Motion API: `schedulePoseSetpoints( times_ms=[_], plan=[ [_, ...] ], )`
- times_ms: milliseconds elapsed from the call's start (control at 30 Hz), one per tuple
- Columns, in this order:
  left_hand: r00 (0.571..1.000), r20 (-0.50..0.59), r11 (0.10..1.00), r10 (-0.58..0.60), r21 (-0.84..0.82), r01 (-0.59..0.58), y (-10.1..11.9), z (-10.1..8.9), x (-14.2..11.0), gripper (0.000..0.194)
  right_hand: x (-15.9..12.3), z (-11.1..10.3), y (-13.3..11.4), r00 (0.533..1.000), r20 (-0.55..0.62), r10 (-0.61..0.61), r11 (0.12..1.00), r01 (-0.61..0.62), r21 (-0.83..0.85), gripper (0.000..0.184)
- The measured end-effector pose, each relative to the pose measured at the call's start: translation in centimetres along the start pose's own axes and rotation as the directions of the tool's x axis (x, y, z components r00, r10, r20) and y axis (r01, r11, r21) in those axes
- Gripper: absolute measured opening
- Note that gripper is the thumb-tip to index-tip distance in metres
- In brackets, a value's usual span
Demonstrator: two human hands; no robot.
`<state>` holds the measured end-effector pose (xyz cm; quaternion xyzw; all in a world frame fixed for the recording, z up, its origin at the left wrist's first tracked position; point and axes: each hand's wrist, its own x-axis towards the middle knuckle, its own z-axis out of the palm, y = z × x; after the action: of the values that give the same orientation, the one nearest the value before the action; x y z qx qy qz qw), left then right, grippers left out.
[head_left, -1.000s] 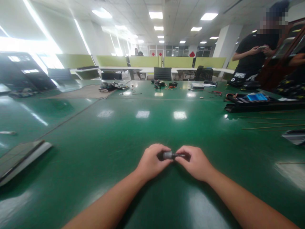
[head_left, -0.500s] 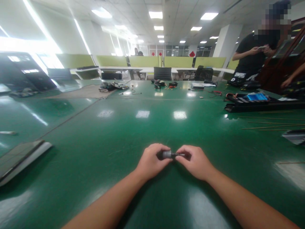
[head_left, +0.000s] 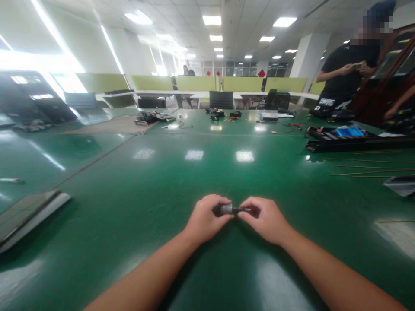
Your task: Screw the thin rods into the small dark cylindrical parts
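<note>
Between my hands, low over the green table (head_left: 207,177), is a small dark cylindrical piece with a grey band (head_left: 227,209). My left hand (head_left: 209,218) is closed around its thicker left end. A thin dark shaft (head_left: 243,209) sticks out from its right side, and my right hand (head_left: 264,219) pinches that shaft between thumb and fingertips. The piece lies level, pointing left to right. Its exact kind is too small to make out, and my fingers hide both ends.
At the left edge rests a flat grey panel (head_left: 29,216). Thin rods (head_left: 372,167) and a long black tray (head_left: 359,144) lie to the right. Loose parts (head_left: 155,116) sit along the far side. A person (head_left: 343,73) stands at the far right; another person's arm (head_left: 400,106) shows at the edge.
</note>
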<state>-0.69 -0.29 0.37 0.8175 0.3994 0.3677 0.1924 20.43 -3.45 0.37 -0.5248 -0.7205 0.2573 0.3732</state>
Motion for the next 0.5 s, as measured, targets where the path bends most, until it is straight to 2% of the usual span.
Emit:
schedulePoseSetpoints(
  times_ms=[500],
  plan=[
    [1.000,-0.015,1.000,-0.002,0.001,0.002,-0.12,-0.01,0.09,0.024,0.03,-0.02,-0.04,1.000,-0.014,0.008,1.000,-0.008,-0.018,0.005]
  ],
)
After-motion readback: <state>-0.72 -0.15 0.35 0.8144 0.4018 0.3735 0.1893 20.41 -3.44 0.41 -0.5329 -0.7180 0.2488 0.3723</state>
